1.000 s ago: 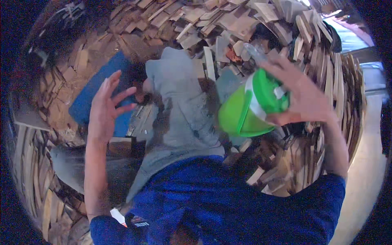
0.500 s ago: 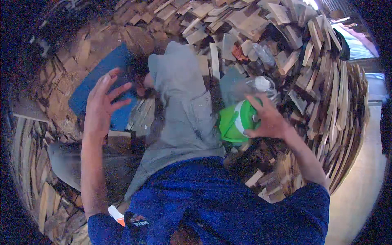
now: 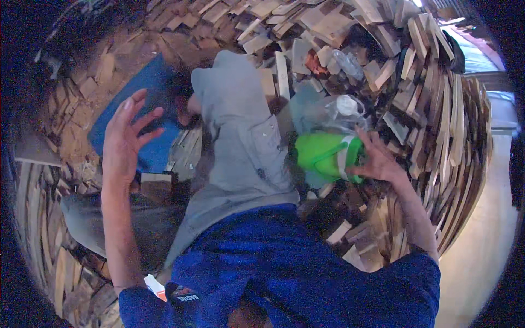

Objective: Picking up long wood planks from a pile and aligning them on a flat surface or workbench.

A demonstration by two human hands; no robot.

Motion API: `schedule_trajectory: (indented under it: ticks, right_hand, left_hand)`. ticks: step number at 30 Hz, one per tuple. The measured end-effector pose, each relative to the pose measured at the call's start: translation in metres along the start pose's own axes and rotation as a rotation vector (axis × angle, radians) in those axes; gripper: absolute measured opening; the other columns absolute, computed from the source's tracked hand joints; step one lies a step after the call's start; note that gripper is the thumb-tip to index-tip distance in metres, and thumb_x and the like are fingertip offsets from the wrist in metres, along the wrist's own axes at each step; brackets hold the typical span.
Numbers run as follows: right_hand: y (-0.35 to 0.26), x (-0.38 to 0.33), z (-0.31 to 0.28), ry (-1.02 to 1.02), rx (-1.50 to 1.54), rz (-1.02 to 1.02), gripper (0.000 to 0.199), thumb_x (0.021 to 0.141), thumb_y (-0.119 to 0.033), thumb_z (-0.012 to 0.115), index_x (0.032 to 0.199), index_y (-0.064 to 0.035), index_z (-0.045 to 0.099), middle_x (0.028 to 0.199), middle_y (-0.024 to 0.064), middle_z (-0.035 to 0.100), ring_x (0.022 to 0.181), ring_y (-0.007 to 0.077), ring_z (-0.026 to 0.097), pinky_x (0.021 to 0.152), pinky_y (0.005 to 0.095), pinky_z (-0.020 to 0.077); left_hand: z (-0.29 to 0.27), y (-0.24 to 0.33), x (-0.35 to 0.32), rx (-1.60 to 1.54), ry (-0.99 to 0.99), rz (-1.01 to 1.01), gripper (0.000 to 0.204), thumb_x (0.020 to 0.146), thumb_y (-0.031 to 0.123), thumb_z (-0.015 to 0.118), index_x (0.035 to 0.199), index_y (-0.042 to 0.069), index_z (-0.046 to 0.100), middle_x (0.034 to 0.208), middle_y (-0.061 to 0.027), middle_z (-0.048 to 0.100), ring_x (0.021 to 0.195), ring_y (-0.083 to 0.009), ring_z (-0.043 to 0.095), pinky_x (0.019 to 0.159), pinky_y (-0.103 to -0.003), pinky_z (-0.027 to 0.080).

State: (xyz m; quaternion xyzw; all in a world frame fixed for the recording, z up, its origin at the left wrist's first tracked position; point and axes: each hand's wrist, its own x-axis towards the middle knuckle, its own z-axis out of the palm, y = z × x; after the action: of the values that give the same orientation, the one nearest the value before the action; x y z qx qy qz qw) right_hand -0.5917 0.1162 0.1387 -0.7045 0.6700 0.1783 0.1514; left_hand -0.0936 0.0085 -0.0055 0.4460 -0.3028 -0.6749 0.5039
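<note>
Right fingers (image 3: 368, 140) curl around the green jug (image 3: 321, 156) at its lidded end; left fingers (image 3: 149, 119) spread, empty.

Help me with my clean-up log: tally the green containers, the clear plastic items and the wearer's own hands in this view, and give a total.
Green container: 1
Clear plastic items: 2 (white-topped item; plain clear item beyond it)
Hands: 2 (left hand; right hand)
Total: 5
</note>
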Motion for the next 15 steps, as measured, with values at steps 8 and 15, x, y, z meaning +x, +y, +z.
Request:
schedule_trajectory:
  ticks: [8, 15]
  right_hand:
    - [-0.011, 0.020, 0.014, 0.119, -0.020, -0.082, 0.099, 0.071, -0.044, 0.083, 0.151, -0.0145, 0.034, 0.127, 0.0238, 0.048, 0.119, 0.0422, 0.050, 0.101, 0.0486, 0.0415]
    - [-0.071, 0.021, -0.001, 0.184, -0.385, 0.037, 0.066, 0.082, -0.037, 0.073, 0.138, -0.0111, 0.051, 0.130, 0.0232, 0.053, 0.118, 0.0403, 0.054, 0.096, 0.0457, 0.0471]
  left_hand:
    - [-0.007, 0.004, -0.005, 0.019, -0.011, 0.040, 0.055, 0.098, 0.040, 0.054, 0.137, 0.001, 0.049, 0.142, -0.0134, 0.047, 0.114, -0.0253, 0.060, 0.084, -0.037, 0.053]
    - [-0.011, 0.004, -0.004, 0.068, 0.041, 0.000, 0.054, 0.098, 0.040, 0.054, 0.136, 0.001, 0.050, 0.141, -0.0131, 0.049, 0.115, -0.0251, 0.060, 0.085, -0.036, 0.053]
